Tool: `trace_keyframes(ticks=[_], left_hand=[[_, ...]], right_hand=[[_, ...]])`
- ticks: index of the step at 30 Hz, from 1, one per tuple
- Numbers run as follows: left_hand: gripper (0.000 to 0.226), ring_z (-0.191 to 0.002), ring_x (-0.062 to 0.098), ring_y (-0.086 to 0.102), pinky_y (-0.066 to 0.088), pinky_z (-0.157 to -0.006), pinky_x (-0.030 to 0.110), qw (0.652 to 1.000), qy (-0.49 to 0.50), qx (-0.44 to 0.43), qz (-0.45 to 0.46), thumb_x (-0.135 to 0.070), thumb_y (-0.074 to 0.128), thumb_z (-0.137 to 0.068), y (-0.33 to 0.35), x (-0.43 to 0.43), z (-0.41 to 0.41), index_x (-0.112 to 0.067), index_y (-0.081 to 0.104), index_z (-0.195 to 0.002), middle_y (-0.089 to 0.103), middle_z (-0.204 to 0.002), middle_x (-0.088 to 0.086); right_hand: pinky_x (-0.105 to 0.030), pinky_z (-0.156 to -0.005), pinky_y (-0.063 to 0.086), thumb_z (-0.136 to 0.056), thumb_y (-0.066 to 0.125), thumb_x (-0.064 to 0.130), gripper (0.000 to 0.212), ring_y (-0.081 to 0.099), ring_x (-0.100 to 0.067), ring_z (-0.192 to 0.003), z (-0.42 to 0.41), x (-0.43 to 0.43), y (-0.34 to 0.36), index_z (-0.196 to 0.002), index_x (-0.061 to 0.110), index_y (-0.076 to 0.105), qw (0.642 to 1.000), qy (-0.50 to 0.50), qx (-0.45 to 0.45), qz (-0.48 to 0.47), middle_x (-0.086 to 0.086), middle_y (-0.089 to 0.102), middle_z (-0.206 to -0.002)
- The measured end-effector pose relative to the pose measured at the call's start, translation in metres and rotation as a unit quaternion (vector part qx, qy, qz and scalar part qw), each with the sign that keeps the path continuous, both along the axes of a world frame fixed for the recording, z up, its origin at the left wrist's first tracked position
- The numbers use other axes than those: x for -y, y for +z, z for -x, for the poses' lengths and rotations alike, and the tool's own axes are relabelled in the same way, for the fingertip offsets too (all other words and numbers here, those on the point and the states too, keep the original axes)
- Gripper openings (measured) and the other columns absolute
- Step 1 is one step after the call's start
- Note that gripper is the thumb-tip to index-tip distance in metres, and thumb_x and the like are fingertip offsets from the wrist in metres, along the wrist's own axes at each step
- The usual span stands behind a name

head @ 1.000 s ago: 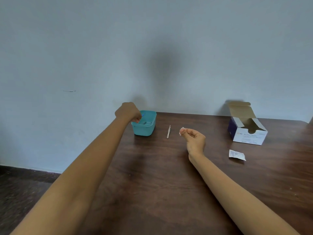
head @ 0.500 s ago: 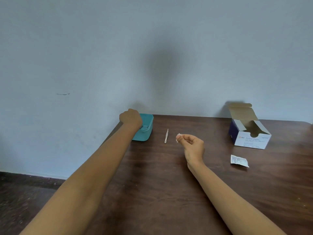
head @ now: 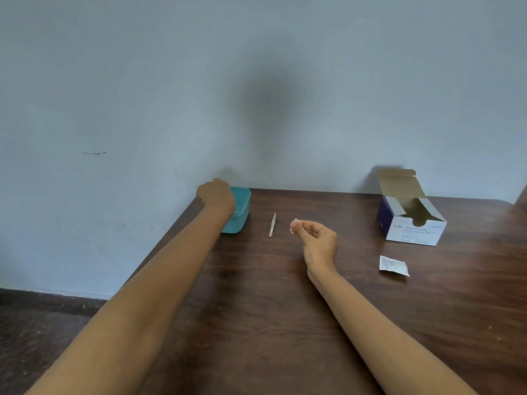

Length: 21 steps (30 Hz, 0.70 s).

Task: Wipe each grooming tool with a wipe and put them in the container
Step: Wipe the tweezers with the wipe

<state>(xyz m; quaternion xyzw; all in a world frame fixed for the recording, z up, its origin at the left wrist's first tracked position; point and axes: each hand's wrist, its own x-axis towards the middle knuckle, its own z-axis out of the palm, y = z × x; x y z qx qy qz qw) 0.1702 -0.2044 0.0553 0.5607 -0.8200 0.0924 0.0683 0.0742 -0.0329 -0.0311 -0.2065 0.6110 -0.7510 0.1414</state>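
Note:
A teal container [head: 241, 213] stands at the table's back left corner. My left hand [head: 216, 195] hovers over its left side as a fist with the knuckles up. Its fingers point down and away, so anything they hold is hidden. Slim metal tweezers [head: 272, 225] lie on the wood just right of the container. Further right, my right hand [head: 317, 241] is raised off the table and pinches a small white wipe [head: 294, 224] between thumb and fingertips.
An open box of alcohol swabs [head: 412, 223] stands at the back right, with a torn white sachet [head: 393, 266] lying in front of it. The dark wooden table [head: 256, 309] meets a grey wall behind. Its left edge drops to the floor.
My left hand has shifted from above the container's opening to its left side and now covers more of it. The right hand still pinches the wipe and has barely moved.

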Motion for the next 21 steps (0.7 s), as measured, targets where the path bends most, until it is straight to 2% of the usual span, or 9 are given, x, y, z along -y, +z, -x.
trace_keyframes(ticks=[2, 3, 5, 8, 14, 16, 21], left_hand=[[0.015, -0.073, 0.016, 0.058, 0.025, -0.05, 0.023, 0.997, -0.046, 0.002, 0.058, -0.005, 0.063, -0.085, 0.006, -0.007, 0.004, -0.014, 0.057, -0.096, 0.053, -0.081, 0.0], [0.014, -0.086, 0.021, 0.063, 0.029, -0.054, 0.023, 0.994, -0.069, -0.01, 0.079, -0.004, 0.061, -0.087, 0.009, -0.012, 0.007, -0.011, 0.059, -0.099, 0.059, -0.092, 0.004], [0.014, -0.097, 0.029, 0.064, 0.036, -0.063, 0.028, 0.989, -0.098, -0.058, 0.097, -0.008, 0.051, -0.093, 0.01, -0.031, 0.013, -0.006, 0.06, -0.103, 0.063, -0.104, 0.01], [0.023, -0.098, 0.031, 0.064, 0.037, -0.067, 0.03, 0.984, -0.123, -0.097, 0.081, -0.018, 0.045, -0.096, -0.008, -0.06, 0.025, -0.005, 0.062, -0.106, 0.065, -0.106, 0.011], [0.034, -0.104, 0.028, 0.061, 0.045, -0.071, 0.032, 0.986, -0.129, -0.103, -0.005, -0.035, 0.053, -0.096, -0.057, -0.078, 0.04, -0.007, 0.06, -0.115, 0.063, -0.112, 0.011], [0.034, -0.107, 0.028, 0.059, 0.046, -0.072, 0.032, 0.989, -0.11, -0.096, -0.027, -0.031, 0.055, -0.096, -0.063, -0.077, 0.044, -0.006, 0.058, -0.118, 0.061, -0.116, 0.011], [0.024, -0.104, 0.025, 0.062, 0.05, -0.075, 0.032, 0.992, -0.093, -0.074, -0.046, -0.011, 0.052, -0.096, -0.068, -0.075, 0.047, -0.007, 0.06, -0.119, 0.063, -0.115, 0.011]], right_hand=[[-0.015, -0.074, 0.046, -0.076, 0.078, 0.027, 0.008, 0.068, -0.01, -0.086, 0.0, 0.0, 0.0, -0.077, 0.024, 0.071, 1.0, -0.002, 0.006, 0.005, 0.002, 0.074, -0.083], [-0.014, -0.073, 0.046, -0.076, 0.078, 0.026, 0.008, 0.068, -0.009, -0.085, 0.0, 0.0, 0.0, -0.078, 0.023, 0.072, 1.0, -0.003, 0.01, 0.009, 0.002, 0.074, -0.083], [-0.011, -0.071, 0.046, -0.076, 0.078, 0.024, 0.009, 0.067, -0.007, -0.082, 0.0, 0.0, 0.001, -0.081, 0.019, 0.072, 1.0, -0.007, 0.016, 0.017, 0.002, 0.073, -0.081], [-0.012, -0.072, 0.048, -0.076, 0.079, 0.02, 0.008, 0.067, -0.004, -0.078, 0.0, -0.001, 0.001, -0.077, 0.017, 0.072, 0.999, -0.011, 0.025, 0.04, 0.002, 0.073, -0.079], [-0.012, -0.074, 0.049, -0.076, 0.079, 0.021, 0.009, 0.065, 0.003, -0.073, 0.002, -0.003, 0.001, -0.078, 0.015, 0.072, 0.997, -0.036, 0.038, 0.062, 0.006, 0.072, -0.077], [-0.012, -0.074, 0.048, -0.076, 0.079, 0.021, 0.012, 0.066, 0.004, -0.073, 0.002, -0.003, 0.001, -0.081, 0.012, 0.073, 0.996, -0.04, 0.045, 0.068, 0.007, 0.071, -0.076], [-0.013, -0.075, 0.048, -0.076, 0.079, 0.021, 0.008, 0.067, -0.003, -0.081, 0.004, -0.001, -0.001, -0.079, 0.018, 0.071, 0.996, -0.039, 0.051, 0.065, 0.005, 0.072, -0.081]])
